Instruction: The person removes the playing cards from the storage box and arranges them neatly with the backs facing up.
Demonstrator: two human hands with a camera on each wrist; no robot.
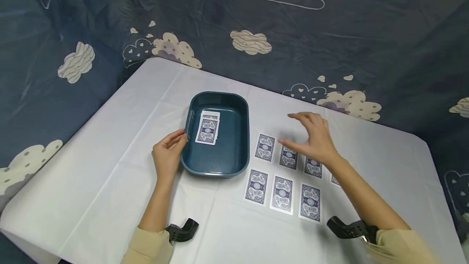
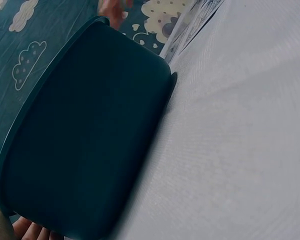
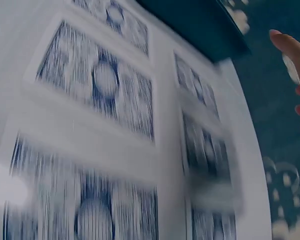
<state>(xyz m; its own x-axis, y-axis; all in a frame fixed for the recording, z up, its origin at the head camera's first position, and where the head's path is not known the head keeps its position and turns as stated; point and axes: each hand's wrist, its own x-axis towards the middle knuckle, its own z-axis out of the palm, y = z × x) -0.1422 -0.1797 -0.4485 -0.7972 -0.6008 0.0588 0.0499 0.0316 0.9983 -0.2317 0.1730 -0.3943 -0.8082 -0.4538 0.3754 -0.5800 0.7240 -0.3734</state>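
Note:
A dark teal plastic tray stands on the table with a few overlapping playing cards lying face down inside. My left hand pinches the tray's left rim, thumb at the edge and fingers against the outer wall, which fills much of the left wrist view. To the tray's right, face-down playing cards with blue patterned backs lie in two rows. Above the back row, my right hand hovers with thumb and fingers spread and nothing between them. It partly hides a back-row card. Cards look blurred in the right wrist view.
A white cloth covers the table. Behind and to the left hangs a dark blue curtain with a cloud print. Black wrist bands sit on both forearms, the right one just beyond the front-row cards.

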